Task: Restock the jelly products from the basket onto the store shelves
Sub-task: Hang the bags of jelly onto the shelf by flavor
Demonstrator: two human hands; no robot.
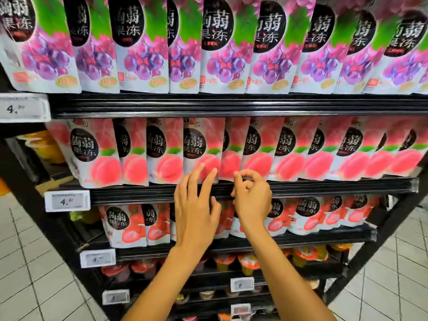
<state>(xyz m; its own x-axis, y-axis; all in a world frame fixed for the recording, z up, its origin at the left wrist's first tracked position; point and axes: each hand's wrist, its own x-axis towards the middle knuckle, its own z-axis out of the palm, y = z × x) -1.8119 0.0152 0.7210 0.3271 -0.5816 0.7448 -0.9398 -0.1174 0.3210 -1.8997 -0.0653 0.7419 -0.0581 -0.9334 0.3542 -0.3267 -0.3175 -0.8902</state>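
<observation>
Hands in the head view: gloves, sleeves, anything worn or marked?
Nothing worn that shows. The left hand and right hand are bare: no gloves, rings or tape. The left forearm and right forearm are uncovered down to the bottom edge of the frame, with no sleeve, watch, band or marking in view.
</observation>
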